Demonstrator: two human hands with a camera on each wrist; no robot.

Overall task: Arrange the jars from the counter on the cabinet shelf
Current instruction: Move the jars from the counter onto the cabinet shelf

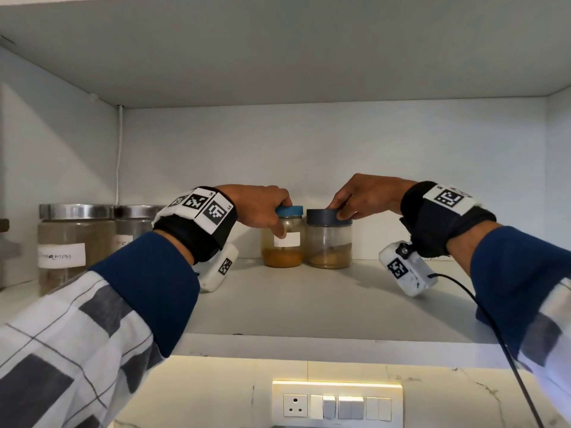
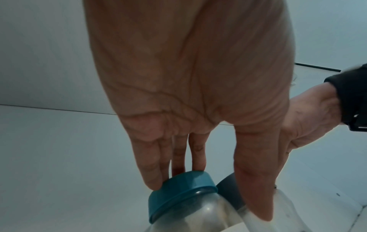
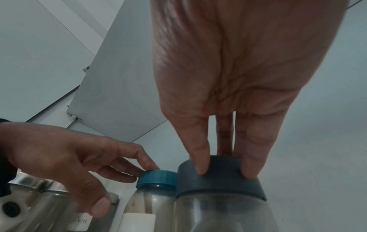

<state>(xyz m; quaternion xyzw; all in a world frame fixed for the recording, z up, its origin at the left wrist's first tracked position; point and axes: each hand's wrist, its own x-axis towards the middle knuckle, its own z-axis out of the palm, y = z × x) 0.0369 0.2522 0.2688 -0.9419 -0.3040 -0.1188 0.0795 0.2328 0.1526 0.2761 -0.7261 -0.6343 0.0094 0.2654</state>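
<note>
Two small clear jars stand side by side, touching, at the back middle of the cabinet shelf [image 1: 309,307]. The blue-lidded jar [image 1: 283,244] [image 2: 184,207] [image 3: 152,199] has a white label and orange powder at its bottom. My left hand [image 1: 278,218] grips it from above, with fingers on the lid rim and the thumb down on the glass. Beside it on the right, the grey-lidded jar [image 1: 329,245] [image 3: 220,210] holds tan powder. My right hand [image 1: 337,211] [image 3: 225,172] pinches its dark lid between fingers and thumb.
Two larger glass jars with steel lids [image 1: 75,242] [image 1: 133,227] stand at the shelf's left end, close to my left forearm. A white cable [image 1: 119,168] runs down the back left corner. A switch panel [image 1: 336,403] sits on the wall below the shelf.
</note>
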